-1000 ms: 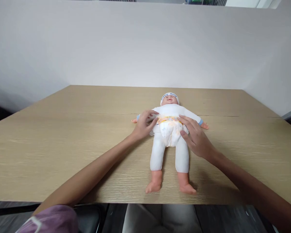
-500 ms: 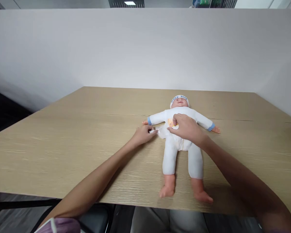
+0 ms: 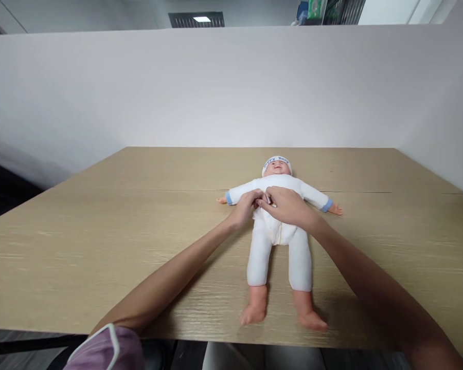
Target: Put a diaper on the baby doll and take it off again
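A baby doll [image 3: 280,181] in a white suit with blue cuffs and a lettered headband lies on its back, arms spread and bare feet towards me. Around its hips is a white diaper [image 3: 274,229]. My left hand [image 3: 246,208] is closed at the diaper's left side, its side flap between the fingers. Against it, my right hand [image 3: 288,205] pinches at the front of the diaper's waist. The fingertips of both hands meet over the doll's belly and hide the flap's end and the waist edge.
The doll rests on a wide wooden table [image 3: 119,246] with thin seams across its far part. A white partition [image 3: 216,87] rises behind the table. My legs and a dark chair show below the front edge.
My left hand has brought the diaper's side flap inward from beside the doll to its belly, meeting my right hand. The view has tilted up slightly.
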Demonstrator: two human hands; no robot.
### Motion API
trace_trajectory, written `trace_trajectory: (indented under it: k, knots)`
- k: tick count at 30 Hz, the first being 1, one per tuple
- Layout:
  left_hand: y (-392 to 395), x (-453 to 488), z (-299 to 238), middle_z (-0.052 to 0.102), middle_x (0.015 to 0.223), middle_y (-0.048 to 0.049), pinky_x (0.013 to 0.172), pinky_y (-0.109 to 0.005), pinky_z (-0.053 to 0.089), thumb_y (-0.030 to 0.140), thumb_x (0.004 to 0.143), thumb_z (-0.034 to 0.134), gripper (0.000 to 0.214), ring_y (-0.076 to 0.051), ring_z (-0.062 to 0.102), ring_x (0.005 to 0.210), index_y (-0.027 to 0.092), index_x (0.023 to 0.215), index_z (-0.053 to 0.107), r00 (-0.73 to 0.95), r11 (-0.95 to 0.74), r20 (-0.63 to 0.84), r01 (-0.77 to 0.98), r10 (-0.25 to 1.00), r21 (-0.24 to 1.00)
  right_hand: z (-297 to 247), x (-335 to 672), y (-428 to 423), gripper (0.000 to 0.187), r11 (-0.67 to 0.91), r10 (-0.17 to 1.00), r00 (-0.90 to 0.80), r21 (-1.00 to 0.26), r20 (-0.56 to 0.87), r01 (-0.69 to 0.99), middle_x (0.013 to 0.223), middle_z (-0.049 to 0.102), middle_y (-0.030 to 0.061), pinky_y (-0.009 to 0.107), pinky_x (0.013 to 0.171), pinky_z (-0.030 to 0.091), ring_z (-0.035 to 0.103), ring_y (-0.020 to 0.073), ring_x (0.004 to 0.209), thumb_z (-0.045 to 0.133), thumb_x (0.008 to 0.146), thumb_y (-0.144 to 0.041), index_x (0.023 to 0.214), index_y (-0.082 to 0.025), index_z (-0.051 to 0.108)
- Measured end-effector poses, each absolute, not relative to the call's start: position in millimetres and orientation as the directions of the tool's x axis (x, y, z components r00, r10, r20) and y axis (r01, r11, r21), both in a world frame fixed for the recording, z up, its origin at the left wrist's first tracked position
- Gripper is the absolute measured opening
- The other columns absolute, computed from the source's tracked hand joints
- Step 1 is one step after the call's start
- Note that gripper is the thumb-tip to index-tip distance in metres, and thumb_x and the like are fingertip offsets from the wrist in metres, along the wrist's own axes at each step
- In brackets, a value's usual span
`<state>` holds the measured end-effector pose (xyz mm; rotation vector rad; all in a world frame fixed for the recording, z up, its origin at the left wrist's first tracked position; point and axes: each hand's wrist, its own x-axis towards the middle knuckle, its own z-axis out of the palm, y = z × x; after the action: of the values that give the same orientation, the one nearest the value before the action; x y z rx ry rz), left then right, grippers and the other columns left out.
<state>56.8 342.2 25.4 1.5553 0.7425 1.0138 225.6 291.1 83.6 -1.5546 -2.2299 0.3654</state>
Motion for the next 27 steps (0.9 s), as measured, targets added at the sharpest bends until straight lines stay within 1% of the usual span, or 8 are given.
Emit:
trace_trajectory:
  k: [3,7,10,14,18,21,23,27]
  knots:
    - [344,50,16,0.051,0.076,0.0026,0.069,-0.03,0.043,0.058,0.094,0.064,0.036,-0.016,0.048,0.07,0.023,0.093,0.057,0.398,-0.205,0.237,-0.122,0.886,0.971,88,230,293,0.032,0.337,0.94,-0.309,-0.509,0.141,0.792,0.08,0.064,0.0004,0.032,0.068,0.03,0.051,0.0164,0.072,0.052,0.109,-0.033,0.08,-0.022,0.052]
    - [340,44,8,0.054,0.078,0.0042,0.066,-0.027,0.041,0.06,0.088,0.081,0.048,-0.014,0.049,0.069,0.024,0.107,0.056,0.394,-0.21,0.259,-0.163,0.882,0.964,85,233,294,0.032,0.31,0.95,-0.276,-0.54,0.146,0.782,0.074,0.056,-0.0023,0.032,0.066,0.027,0.046,0.0159,0.069,0.054,0.105,-0.029,0.075,-0.023,0.044]
    - [337,45,7,0.054,0.078,0.0048,0.064,-0.027,0.04,0.06,0.083,0.087,0.054,-0.014,0.049,0.068,0.024,0.108,0.055,0.334,-0.248,0.283,-0.143,0.899,0.958,77,238,299,0.021,0.309,0.951,-0.247,-0.597,0.186,0.74,0.076,0.055,-0.0039,0.031,0.067,0.031,0.05,0.0171,0.071,0.059,0.098,-0.029,0.083,-0.025,0.045]
    - [318,43,19,0.056,0.083,0.0028,0.072,-0.029,0.044,0.056,0.092,0.079,0.04,-0.016,0.052,0.075,0.024,0.104,0.058,0.256,-0.403,0.384,0.021,0.887,0.915,72,246,304,0.019,0.35,0.936,-0.217,-0.693,0.276,0.631,0.085,0.055,-0.0042,0.031,0.072,0.039,0.056,0.0192,0.077,0.058,0.088,-0.02,0.101,-0.026,0.045]
    - [276,33,40,0.068,0.099,-0.0043,0.086,-0.035,0.046,0.044,0.106,0.063,0.024,-0.019,0.056,0.088,0.022,0.098,0.063,0.471,-0.659,0.532,0.152,0.703,0.736,77,245,276,0.019,0.441,0.886,-0.175,-0.664,0.429,0.604,0.091,0.057,-0.0002,0.033,0.075,0.044,0.058,0.0202,0.082,0.052,0.087,-0.013,0.101,-0.025,0.05]
    - [246,24,49,0.074,0.103,-0.0054,0.096,-0.039,0.044,0.038,0.111,0.056,0.023,-0.023,0.059,0.099,0.022,0.098,0.067,0.75,-0.768,0.422,0.177,0.51,0.615,74,246,228,0.015,0.542,0.838,-0.291,-0.645,0.462,0.538,0.101,0.062,0.0028,0.034,0.082,0.051,0.062,0.0195,0.088,0.054,0.091,-0.013,0.102,-0.024,0.055]
    - [235,19,48,0.076,0.106,-0.0046,0.098,-0.041,0.042,0.039,0.113,0.054,0.024,-0.024,0.059,0.104,0.023,0.101,0.068,0.845,-0.79,0.287,0.229,0.451,0.568,65,252,197,0.015,0.533,0.843,-0.383,-0.691,0.378,0.489,0.106,0.066,0.003,0.031,0.081,0.055,0.066,0.0183,0.09,0.056,0.095,-0.014,0.106,-0.025,0.057]
    - [233,18,38,0.068,0.087,-0.0032,0.091,-0.041,0.04,0.046,0.113,0.05,0.037,-0.025,0.056,0.096,0.022,0.087,0.061,0.764,-0.72,0.198,0.44,0.614,0.537,40,272,171,0.011,0.459,0.884,-0.386,-0.653,0.265,0.602,0.101,0.073,0.0024,0.031,0.077,0.055,0.071,0.0186,0.085,0.06,0.099,-0.016,0.106,-0.025,0.062]
